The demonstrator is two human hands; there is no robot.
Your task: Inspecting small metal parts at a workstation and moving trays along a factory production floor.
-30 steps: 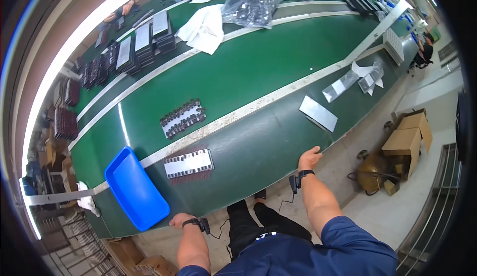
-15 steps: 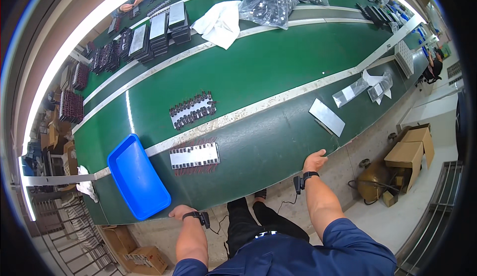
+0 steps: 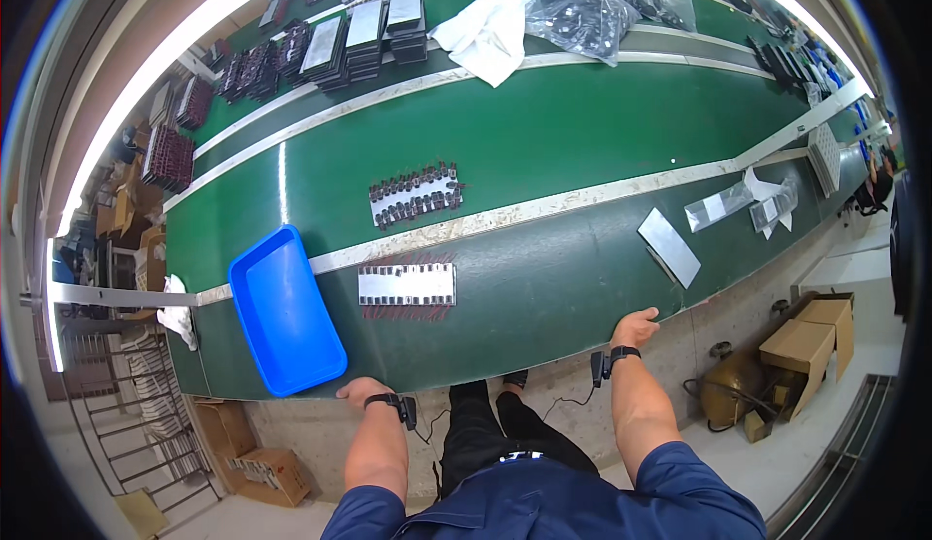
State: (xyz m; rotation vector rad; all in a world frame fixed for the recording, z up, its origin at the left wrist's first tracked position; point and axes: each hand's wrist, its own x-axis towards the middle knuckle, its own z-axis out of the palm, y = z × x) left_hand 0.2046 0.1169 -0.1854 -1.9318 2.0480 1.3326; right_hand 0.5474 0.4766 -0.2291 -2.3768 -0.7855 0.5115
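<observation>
My left hand [image 3: 364, 390] rests on the front edge of the green workbench [image 3: 524, 317], just right of a blue plastic tray [image 3: 288, 312]. Farther right, my right hand [image 3: 636, 328] leans on the same edge, near a flat grey metal plate [image 3: 670, 248]. Both hands look open with nothing in them, though some fingers are hidden. Between them and farther in lies a white panel [image 3: 408, 285] lined with small dark parts and reddish wire leads. Beyond the pale strip is a similar panel [image 3: 417, 196] with dark parts standing along both long sides.
Stacks of plates [image 3: 365, 35] and dark wired parts [image 3: 254, 71] stand at the far left. Behind are a white cloth [image 3: 482, 40] and a clear bag of dark parts [image 3: 582, 16]. Clear packets [image 3: 718, 207] lie at right. Cardboard boxes [image 3: 801, 346] stand on the floor.
The view has turned slightly, so the bench and everything on it sit farther right in the picture. Both hands stay at the bench edge, and the panels and tray keep their places.
</observation>
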